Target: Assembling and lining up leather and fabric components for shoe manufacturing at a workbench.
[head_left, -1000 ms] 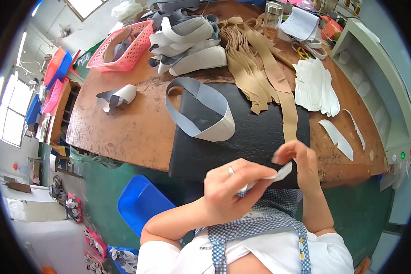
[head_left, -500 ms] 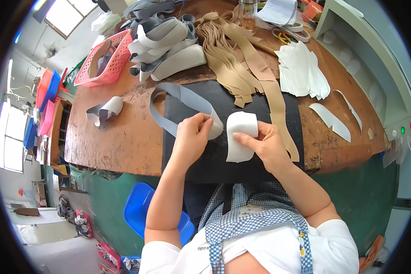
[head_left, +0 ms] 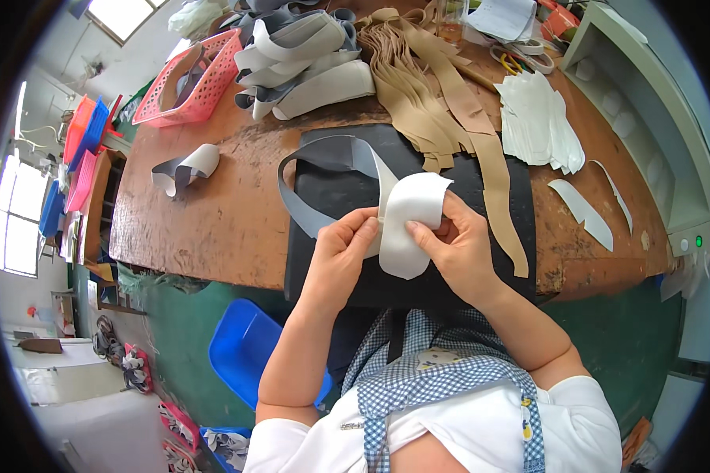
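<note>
From my seat at the head view, both forearms come in from the near side with elbows bent outward, and the hands meet over the black mat (head_left: 506, 285). The left hand (head_left: 341, 251) has thumb and forefinger pinching the right edge of a grey band (head_left: 298, 211), which loops open over the mat to the far left. The right hand (head_left: 464, 246) presses its thumb on the face of a curved white piece (head_left: 409, 232), its other fingers partly hidden behind. That piece overlaps the band in my view; I cannot tell whether the left fingertips touch it.

Just right of the right hand, a long tan strip (head_left: 498, 193) trails nearward across the mat. Farther off lie bunched tan strips (head_left: 410, 102) and piled bands (head_left: 319, 91), with a pink basket (head_left: 217, 85) to their left. A white stack (head_left: 540, 122) sits far right, well apart from my hands.
</note>
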A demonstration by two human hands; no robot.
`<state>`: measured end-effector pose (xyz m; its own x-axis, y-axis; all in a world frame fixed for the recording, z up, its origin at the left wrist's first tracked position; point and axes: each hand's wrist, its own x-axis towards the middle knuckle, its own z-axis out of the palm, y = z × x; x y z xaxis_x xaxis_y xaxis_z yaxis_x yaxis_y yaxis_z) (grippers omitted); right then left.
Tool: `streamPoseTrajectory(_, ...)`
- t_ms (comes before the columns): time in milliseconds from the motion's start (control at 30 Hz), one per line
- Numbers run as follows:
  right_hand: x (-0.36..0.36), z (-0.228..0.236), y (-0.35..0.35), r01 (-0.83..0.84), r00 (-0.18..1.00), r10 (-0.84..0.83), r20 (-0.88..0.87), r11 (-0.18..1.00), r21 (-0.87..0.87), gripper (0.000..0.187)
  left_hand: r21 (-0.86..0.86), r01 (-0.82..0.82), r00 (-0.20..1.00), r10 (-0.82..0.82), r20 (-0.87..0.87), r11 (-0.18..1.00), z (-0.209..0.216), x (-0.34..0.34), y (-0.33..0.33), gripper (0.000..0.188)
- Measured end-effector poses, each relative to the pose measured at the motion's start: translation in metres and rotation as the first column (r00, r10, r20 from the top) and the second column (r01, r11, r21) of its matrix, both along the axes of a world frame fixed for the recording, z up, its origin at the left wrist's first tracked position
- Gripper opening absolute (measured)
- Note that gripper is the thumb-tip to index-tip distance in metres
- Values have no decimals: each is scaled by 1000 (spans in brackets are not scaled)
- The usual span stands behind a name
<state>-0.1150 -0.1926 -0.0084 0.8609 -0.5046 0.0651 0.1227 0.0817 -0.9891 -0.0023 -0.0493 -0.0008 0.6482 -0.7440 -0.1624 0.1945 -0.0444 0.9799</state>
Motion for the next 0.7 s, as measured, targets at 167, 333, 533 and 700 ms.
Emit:
streamPoseTrajectory(167,1,-1,0,10,1000,-10,14,1000,-27,37,-19,-12,998,11,-64,1000,-1,0,0,31)
streamPoseTrajectory(333,2,0,1,15,1000,-15,21,999,-39,37,-14,-12,998,11,-69,1000,-1,1,0,31)
streamPoseTrajectory(533,4,0,4,37,999,-34,29,995,-96,37,21,-30,998,30,-47,999,3,0,0,30)
streamPoseTrajectory(700,7,7,-7,-19,998,13,-56,994,-103,30,32,-30,999,31,-36,999,11,-2,1,30)
